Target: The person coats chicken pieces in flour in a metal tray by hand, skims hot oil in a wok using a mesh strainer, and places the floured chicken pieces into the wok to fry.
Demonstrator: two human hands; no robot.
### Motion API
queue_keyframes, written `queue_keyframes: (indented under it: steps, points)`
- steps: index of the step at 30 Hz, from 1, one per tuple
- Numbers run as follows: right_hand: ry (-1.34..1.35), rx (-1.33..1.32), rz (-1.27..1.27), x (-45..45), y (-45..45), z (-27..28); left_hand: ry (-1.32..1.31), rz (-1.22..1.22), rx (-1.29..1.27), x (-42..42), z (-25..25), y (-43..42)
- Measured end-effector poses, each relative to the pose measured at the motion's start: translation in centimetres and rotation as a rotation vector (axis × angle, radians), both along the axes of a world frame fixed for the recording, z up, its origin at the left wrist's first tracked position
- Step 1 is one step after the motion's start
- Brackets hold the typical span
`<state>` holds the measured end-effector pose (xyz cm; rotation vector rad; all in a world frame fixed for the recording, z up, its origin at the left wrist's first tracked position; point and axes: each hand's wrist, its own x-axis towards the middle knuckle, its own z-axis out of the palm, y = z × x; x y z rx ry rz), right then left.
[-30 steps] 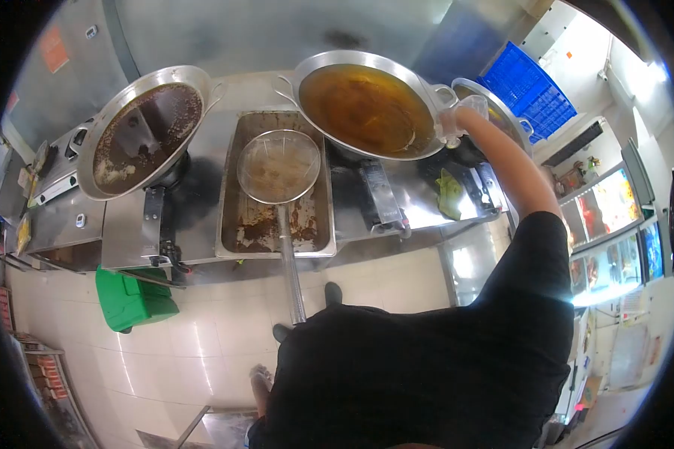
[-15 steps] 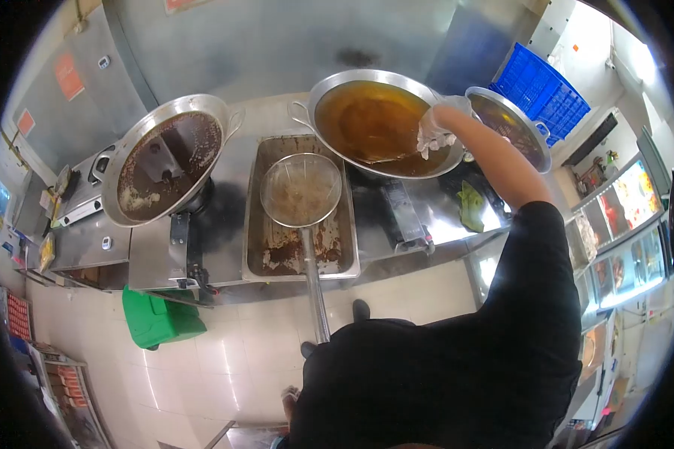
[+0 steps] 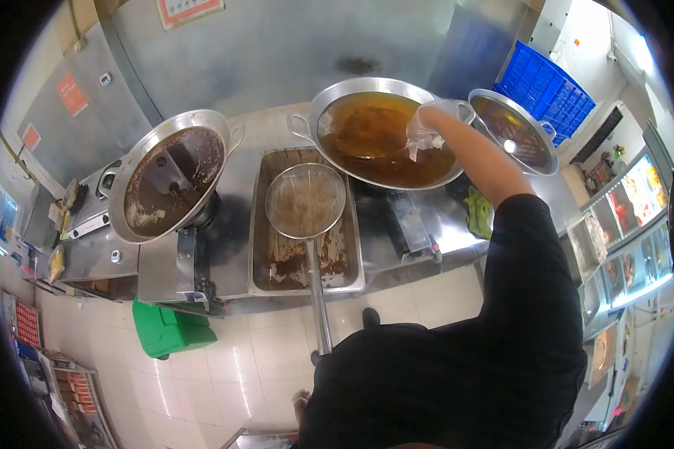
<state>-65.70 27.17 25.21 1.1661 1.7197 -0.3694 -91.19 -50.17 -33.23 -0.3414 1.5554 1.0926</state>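
Note:
My right hand (image 3: 424,132), in a clear plastic glove, is over the right side of a wide two-handled pan (image 3: 301,129) of amber-brown liquid. Its fingers look closed. A thin curved edge shows in the liquid just left of it, but I cannot make out what is held. At the bottom, beside my body, hangs my left hand (image 3: 301,396), also gloved and small in view; its fingers are unclear. A round mesh strainer (image 3: 305,200) rests across a steel tray (image 3: 260,258) with brown residue, its long handle pointing towards me.
Left stands a pan of dark liquid (image 3: 176,176). A third pan (image 3: 513,131) sits at right, near blue crates (image 3: 543,90). Green leaves or cloth (image 3: 478,213) lie on the counter (image 3: 457,232). A green bin (image 3: 168,329) stands on the floor below.
My right hand has moved left, further over the middle pan. The view has tilted slightly, so the pans and tray appear a little lower. The strainer stays on the tray.

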Motion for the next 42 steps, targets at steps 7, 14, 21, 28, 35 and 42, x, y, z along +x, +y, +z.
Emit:
queue_keyframes:
  steps: [7,14,21,28,35,42]
  points:
    - [0.001,-0.107,0.117,1.7,9.2,-5.8,-0.003,0.012,0.005,0.8,0.8,0.0]
    - [0.09,0.234,0.062,2.8,10.7,-7.4,-0.005,0.027,0.009,1.6,1.1,0.5]
    - [0.142,0.639,0.1,5.7,9.4,-6.7,-0.009,0.042,0.007,2.5,1.3,0.7]
    - [0.153,0.961,0.14,8.0,8.4,-5.7,-0.013,0.08,0.019,2.9,1.6,1.0]
    - [0.159,0.923,0.005,8.3,8.2,-4.7,-0.035,0.148,0.044,3.4,1.6,0.5]
    - [0.244,0.891,0.098,11.4,15.2,-10.0,-0.01,0.164,0.059,5.1,1.7,-0.8]
